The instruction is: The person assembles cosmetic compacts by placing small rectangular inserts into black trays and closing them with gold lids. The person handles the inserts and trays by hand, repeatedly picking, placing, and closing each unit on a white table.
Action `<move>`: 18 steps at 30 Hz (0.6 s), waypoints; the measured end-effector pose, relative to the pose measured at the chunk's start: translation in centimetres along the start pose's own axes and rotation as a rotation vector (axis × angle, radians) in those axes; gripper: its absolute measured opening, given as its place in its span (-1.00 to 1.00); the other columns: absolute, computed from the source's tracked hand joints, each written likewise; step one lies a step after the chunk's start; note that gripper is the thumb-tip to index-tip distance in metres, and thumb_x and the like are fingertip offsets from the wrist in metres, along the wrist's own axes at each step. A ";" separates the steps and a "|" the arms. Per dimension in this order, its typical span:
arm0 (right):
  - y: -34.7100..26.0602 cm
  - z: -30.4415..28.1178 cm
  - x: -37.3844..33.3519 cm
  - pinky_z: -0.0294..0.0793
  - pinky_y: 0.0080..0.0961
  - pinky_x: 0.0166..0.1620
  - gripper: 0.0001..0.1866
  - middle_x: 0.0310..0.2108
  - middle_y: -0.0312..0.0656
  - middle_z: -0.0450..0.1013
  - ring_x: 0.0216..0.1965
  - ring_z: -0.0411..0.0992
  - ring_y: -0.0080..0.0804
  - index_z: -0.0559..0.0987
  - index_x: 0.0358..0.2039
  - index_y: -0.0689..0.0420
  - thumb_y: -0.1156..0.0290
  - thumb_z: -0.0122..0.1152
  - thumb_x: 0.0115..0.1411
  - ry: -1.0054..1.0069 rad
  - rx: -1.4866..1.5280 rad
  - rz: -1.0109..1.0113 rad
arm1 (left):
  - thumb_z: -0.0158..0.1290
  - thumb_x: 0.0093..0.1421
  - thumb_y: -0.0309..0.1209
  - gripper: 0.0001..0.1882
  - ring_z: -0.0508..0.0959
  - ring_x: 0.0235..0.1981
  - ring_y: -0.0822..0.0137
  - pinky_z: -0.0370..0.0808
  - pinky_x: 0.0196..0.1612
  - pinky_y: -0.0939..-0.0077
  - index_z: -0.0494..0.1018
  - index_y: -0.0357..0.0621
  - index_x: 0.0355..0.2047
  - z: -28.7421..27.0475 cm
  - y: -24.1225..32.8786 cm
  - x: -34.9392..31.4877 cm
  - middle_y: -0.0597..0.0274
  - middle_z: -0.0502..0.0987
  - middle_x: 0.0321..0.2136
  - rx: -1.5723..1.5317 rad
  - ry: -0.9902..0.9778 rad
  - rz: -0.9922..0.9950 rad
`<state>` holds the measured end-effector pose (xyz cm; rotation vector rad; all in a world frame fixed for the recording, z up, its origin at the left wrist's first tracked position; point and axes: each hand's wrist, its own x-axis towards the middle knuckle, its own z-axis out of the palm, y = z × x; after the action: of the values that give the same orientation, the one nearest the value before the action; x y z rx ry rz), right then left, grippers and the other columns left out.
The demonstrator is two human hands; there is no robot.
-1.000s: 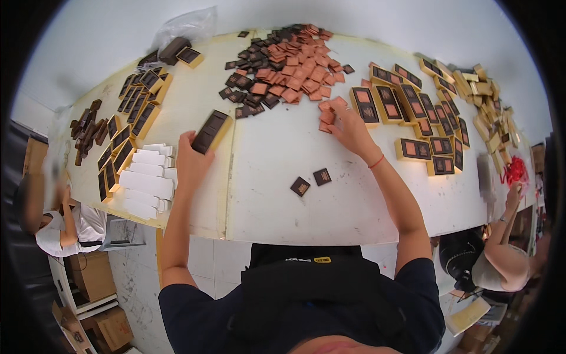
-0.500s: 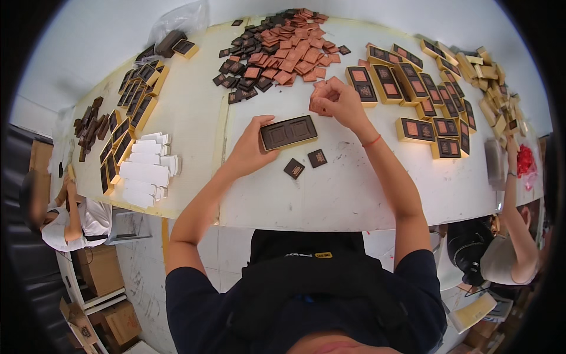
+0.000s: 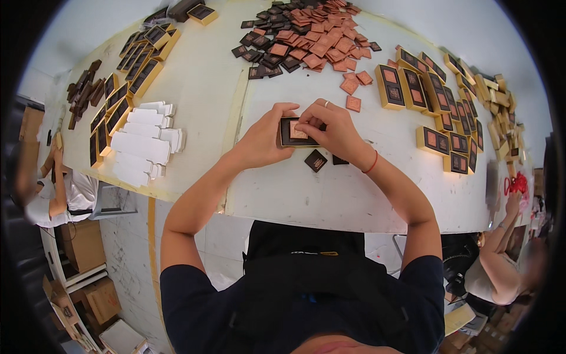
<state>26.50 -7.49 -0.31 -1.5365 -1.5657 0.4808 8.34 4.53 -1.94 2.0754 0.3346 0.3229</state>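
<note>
My left hand is closed around the left end of a small gold-edged box with a dark tray inside, holding it flat at the table's middle. Over the tray, my right hand pinches a flat copper-coloured square, which lies in or just above the tray; whether it is seated I cannot tell. My right fingers cover the box's right end. Just below the box lies a dark square, and a second dark square is partly hidden by my right hand.
A heap of copper squares and dark squares spreads at the far middle. Filled gold boxes stand at right, boxes with dark trays at left, beside white folded cartons. Co-workers sit at the left and right edges.
My right hand has come left from the heap's near edge to the box, bringing a copper square into its tray area. Loose copper squares now show where it was. The view has shifted slightly.
</note>
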 end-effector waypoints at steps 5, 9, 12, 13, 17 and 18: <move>0.4 0.4 -1.2 0.51 -0.39 -0.23 -0.92 -0.36 -0.18 0.49 -0.36 0.49 -0.23 0.64 -0.39 0.15 0.52 0.39 0.08 0.028 -0.147 -0.214 | 0.34 -0.02 -0.47 -0.19 0.52 0.03 0.06 0.47 0.07 0.28 0.19 -0.04 0.22 0.2 0.7 -0.2 0.03 0.43 0.05 0.067 0.026 0.026; 0.5 -1.3 0.1 0.51 -0.39 -0.24 -0.94 -0.39 -0.19 0.53 -0.35 0.49 -0.23 0.67 -0.36 0.16 0.52 0.33 0.12 -0.150 -0.039 -0.177 | 0.35 0.00 -0.45 -0.41 0.52 0.01 0.05 0.51 0.01 0.25 0.35 -0.02 0.03 0.2 1.3 -0.7 0.17 0.39 0.09 0.266 0.059 0.072; 1.4 -2.9 4.3 0.49 -0.51 -0.40 -0.92 -0.42 -0.21 0.57 -0.44 0.52 -0.39 0.68 -0.35 0.17 0.48 0.26 0.21 -0.049 0.003 -0.149 | 0.35 -0.01 -0.46 -0.46 0.53 0.01 0.05 0.54 -0.02 0.25 0.41 0.00 0.00 0.4 0.9 -0.7 0.20 0.40 0.10 0.346 0.091 0.120; 1.5 -3.1 6.4 0.53 -0.44 -0.33 -0.90 -0.40 -0.17 0.57 -0.41 0.55 -0.31 0.69 -0.31 0.17 0.50 0.26 0.18 -0.048 -0.156 -0.091 | 0.35 -0.01 -0.46 -0.48 0.54 -0.02 0.07 0.55 -0.04 0.26 0.44 0.02 -0.02 0.4 1.0 -0.9 0.22 0.40 0.08 0.337 0.107 0.124; 8.2 -0.9 11.3 0.54 -0.28 -0.19 -0.84 -0.29 -0.18 0.56 -0.25 0.54 -0.19 0.70 -0.26 0.12 0.45 0.30 0.12 0.120 -0.578 -0.215 | 0.35 -0.02 -0.46 -0.53 0.56 -0.07 0.12 0.57 -0.10 0.29 0.50 0.05 -0.07 0.3 1.6 -0.3 0.27 0.43 0.04 0.327 0.111 0.176; 8.4 -0.3 12.1 0.53 -0.25 -0.18 -0.82 -0.27 -0.20 0.55 -0.22 0.54 -0.17 0.70 -0.25 0.11 0.41 0.32 0.12 0.125 -0.695 -0.233 | 0.36 -0.02 -0.46 -0.53 0.57 -0.07 0.13 0.57 -0.10 0.29 0.51 0.05 -0.07 0.3 1.5 -0.5 0.27 0.44 0.04 0.334 0.112 0.171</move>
<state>33.49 5.19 -2.92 -1.7976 -1.8874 -0.3280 8.16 3.37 -0.83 2.4264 0.2937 0.5164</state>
